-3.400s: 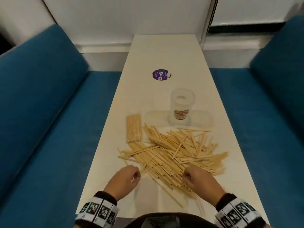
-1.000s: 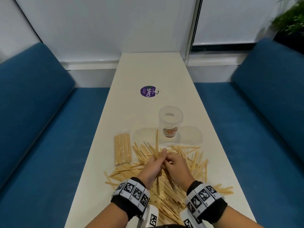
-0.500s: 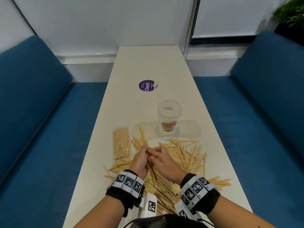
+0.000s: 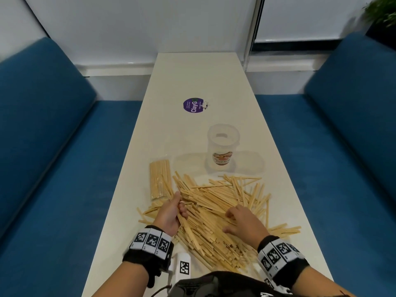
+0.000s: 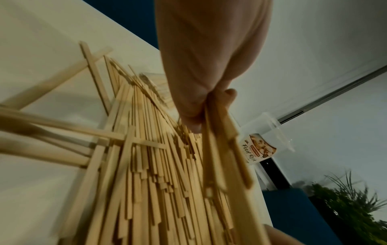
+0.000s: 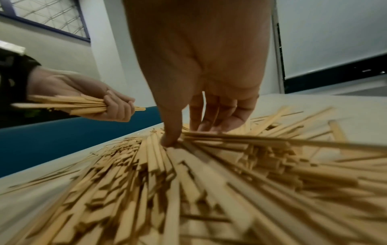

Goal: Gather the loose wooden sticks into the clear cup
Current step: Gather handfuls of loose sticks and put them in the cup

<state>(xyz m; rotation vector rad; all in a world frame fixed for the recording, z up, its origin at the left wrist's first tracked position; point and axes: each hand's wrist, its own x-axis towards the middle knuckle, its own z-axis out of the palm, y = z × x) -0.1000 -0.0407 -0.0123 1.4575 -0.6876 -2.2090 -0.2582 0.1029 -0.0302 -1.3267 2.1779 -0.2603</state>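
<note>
A heap of loose wooden sticks (image 4: 216, 202) covers the near half of the white table (image 4: 199, 76). My left hand (image 4: 179, 205) grips a small bundle of sticks (image 6: 69, 104) just above the heap's left side; the same bundle (image 5: 224, 149) runs under the curled fingers in the left wrist view. My right hand (image 4: 230, 218) is spread over the heap's right side, with the thumb (image 6: 170, 139) pressing down on the sticks and nothing held. The clear cup (image 4: 222, 146) stands upright beyond the heap, empty, and shows in the left wrist view as a labelled cup (image 5: 263, 140).
A wrapped pack of sticks (image 4: 160, 181) lies at the heap's far left. A purple round sticker (image 4: 193, 105) sits farther up the table. Blue benches (image 4: 53, 168) run along both long table edges. A plant (image 4: 383, 9) stands at the far right.
The hands, together over the heap half a second ago, have parted. My right hand has let go, moved right and lowered onto the sticks. The left keeps its bundle.
</note>
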